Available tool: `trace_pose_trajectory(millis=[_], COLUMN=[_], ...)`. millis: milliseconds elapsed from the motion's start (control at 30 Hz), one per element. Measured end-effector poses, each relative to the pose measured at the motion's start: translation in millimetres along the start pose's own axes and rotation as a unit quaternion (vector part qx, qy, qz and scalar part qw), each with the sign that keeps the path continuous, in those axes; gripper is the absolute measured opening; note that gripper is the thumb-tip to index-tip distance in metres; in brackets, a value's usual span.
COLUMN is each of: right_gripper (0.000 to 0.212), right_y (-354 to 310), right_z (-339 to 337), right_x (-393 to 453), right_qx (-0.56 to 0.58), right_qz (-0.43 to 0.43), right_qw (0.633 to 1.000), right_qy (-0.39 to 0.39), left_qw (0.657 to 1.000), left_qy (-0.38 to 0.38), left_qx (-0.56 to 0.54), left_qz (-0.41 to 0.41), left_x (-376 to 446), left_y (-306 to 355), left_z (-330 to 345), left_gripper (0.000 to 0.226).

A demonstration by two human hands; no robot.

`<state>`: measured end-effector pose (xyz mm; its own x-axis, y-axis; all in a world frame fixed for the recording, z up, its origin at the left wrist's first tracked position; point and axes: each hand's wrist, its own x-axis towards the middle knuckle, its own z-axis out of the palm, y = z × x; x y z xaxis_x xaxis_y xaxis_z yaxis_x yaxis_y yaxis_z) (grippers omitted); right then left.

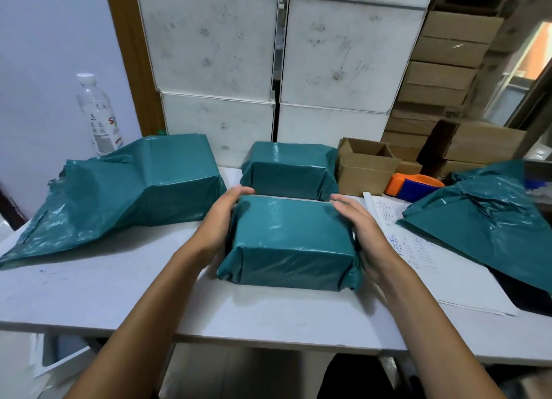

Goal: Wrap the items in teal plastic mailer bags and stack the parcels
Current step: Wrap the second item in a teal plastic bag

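The wrapping of the near parcel [291,243] looks done, so the step in hand seems to be moving it to a stack. It sits mid-worktop [119,285], with the left hand [219,222] pressed flat to its left side and the right hand [363,234] to its right; each grip is open-palmed, fingers extended along the plastic, clamping the parcel between them rather than curling round it. A second wrapped parcel [289,168] lies just behind. The next move likely calls for a level lift and setting it squarely on that one, as the slick film may slide. A loosely bagged box [134,189] sits to the left and spare teal mailer bags [484,219] to the right, near a tape dispenser [413,186]. White crates [277,55] and cardboard boxes [448,58] line the wall.
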<state>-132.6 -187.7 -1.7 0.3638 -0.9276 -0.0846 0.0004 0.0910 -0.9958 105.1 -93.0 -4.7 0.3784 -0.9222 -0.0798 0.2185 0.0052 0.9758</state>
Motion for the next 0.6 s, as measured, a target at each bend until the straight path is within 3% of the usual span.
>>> trace_pose_trajectory(millis=[133, 200, 333, 600], right_gripper=[0.051, 0.054, 0.055, 0.076], right_y=[-9, -1, 36, 35], right_z=[-26, -34, -23, -14], right_x=[-16, -29, -62, -79], right_qx=[-0.112, -0.107, -0.023, -0.079], right_qz=[-0.035, -0.049, -0.006, -0.065], right_qw=[0.993, 0.992, 1.000, 0.991], right_qy=[0.029, 0.052, -0.004, -0.088], left_qw=[0.990, 0.985, 0.978, 0.974], left_qy=[0.045, 0.034, -0.009, -0.056], left_qx=[0.070, 0.089, 0.169, 0.183], left_qz=[0.115, 0.143, 0.126, 0.120], left_x=[-14, -38, -81, -91], left_y=[11, 6, -30, -40], left_z=[-26, -32, -34, -27], left_gripper=[0.037, 0.043, 0.046, 0.059])
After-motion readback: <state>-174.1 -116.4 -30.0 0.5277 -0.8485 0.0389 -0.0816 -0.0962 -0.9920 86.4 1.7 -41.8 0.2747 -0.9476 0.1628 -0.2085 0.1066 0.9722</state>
